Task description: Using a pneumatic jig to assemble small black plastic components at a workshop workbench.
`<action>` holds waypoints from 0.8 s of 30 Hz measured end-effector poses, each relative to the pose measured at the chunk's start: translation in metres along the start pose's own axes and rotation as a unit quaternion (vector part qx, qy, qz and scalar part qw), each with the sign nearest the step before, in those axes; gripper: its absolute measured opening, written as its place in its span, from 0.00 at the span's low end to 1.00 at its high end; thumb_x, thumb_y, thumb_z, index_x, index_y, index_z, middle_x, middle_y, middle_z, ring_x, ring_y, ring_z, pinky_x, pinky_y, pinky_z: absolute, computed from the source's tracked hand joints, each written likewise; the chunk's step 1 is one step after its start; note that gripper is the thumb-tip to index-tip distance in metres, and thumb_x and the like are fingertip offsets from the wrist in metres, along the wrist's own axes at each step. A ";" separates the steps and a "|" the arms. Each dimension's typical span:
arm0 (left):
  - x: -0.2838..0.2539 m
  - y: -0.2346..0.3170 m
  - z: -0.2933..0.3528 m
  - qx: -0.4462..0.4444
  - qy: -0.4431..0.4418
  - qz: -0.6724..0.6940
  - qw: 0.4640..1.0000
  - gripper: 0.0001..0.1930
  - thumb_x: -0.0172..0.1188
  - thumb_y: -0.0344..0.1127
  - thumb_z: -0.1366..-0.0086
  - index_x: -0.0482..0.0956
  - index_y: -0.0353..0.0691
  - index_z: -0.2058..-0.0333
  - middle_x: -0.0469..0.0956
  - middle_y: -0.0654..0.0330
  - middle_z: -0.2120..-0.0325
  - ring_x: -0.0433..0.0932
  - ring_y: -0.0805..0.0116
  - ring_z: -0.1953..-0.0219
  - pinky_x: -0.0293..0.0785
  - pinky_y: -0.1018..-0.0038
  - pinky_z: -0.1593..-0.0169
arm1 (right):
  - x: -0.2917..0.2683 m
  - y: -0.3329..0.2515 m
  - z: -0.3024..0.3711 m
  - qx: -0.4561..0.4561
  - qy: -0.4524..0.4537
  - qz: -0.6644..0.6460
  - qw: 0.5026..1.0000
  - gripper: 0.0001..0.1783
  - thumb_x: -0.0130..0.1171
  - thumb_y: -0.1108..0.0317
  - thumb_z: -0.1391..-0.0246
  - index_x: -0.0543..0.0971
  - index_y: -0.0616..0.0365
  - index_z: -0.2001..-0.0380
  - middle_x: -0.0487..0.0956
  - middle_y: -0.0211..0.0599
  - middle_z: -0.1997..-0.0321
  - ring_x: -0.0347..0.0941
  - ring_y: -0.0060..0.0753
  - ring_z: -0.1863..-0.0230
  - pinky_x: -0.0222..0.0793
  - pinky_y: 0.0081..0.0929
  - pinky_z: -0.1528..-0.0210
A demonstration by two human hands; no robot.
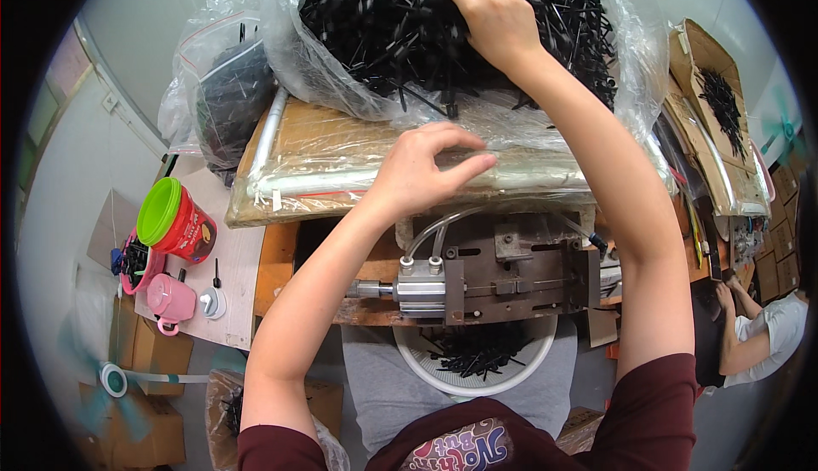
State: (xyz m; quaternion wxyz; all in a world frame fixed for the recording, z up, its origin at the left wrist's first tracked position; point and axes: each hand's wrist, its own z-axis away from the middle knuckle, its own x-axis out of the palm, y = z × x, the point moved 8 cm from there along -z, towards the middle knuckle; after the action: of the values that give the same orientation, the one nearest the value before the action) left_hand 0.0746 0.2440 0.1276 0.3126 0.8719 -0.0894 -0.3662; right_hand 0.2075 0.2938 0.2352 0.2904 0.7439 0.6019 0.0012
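Observation:
A large clear plastic bag [630, 54] at the top holds a heap of thin black plastic pieces [383, 20]. My right hand [498, 21] reaches into that heap, fingers buried among the pieces; whether it grips any is hidden. My left hand [426, 169] hovers over the plastic-wrapped board [298, 160] in front of the bag, fingers curled with thumb and fingertips close together, and nothing shows between them. Below it sits a metal fixture [503, 279] with a pneumatic cylinder [409, 288] and clear hoses. A white basket [477, 360] on my lap holds several black pieces.
A second clear bag [226, 79] of black pieces lies at upper left. A red tub with a green lid [175, 220], a pink cup [170, 299] and a pink container stand on the left table. Cardboard boxes [724, 105] sit right; another person [767, 335] is at far right.

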 end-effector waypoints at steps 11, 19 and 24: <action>-0.024 -0.001 0.011 0.017 0.238 -0.122 0.964 0.24 0.72 0.36 0.47 0.79 0.43 0.50 0.72 0.54 0.53 0.71 0.56 0.46 0.70 0.64 0.44 | -0.041 -0.018 0.087 0.010 -0.155 -0.085 0.984 0.27 0.66 0.76 0.60 0.75 0.51 0.53 0.77 0.34 0.58 0.80 0.40 0.61 0.76 0.36 0.65; -0.001 -0.009 -0.004 -0.066 0.102 -0.133 0.984 0.27 0.74 0.39 0.48 0.80 0.43 0.48 0.81 0.57 0.58 0.79 0.64 0.59 0.77 0.68 0.52 | -0.053 0.003 0.104 0.036 -0.339 -0.273 0.900 0.35 0.74 0.71 0.62 0.75 0.55 0.45 0.74 0.38 0.41 0.75 0.47 0.42 0.73 0.38 0.42; -0.006 -0.004 0.000 -0.070 0.099 -0.132 0.984 0.17 0.73 0.39 0.45 0.85 0.40 0.58 0.81 0.58 0.60 0.81 0.65 0.61 0.77 0.69 0.55 | -0.084 0.015 0.108 0.028 -0.268 -0.337 0.902 0.31 0.72 0.74 0.57 0.77 0.52 0.46 0.74 0.34 0.38 0.73 0.46 0.39 0.72 0.40 0.38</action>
State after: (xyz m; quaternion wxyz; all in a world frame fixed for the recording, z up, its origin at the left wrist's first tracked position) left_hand 0.0699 0.2497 0.1290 0.3292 0.8838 0.0843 -0.3215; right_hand 0.2358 0.1700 0.1817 0.4026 0.4765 0.7162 -0.3129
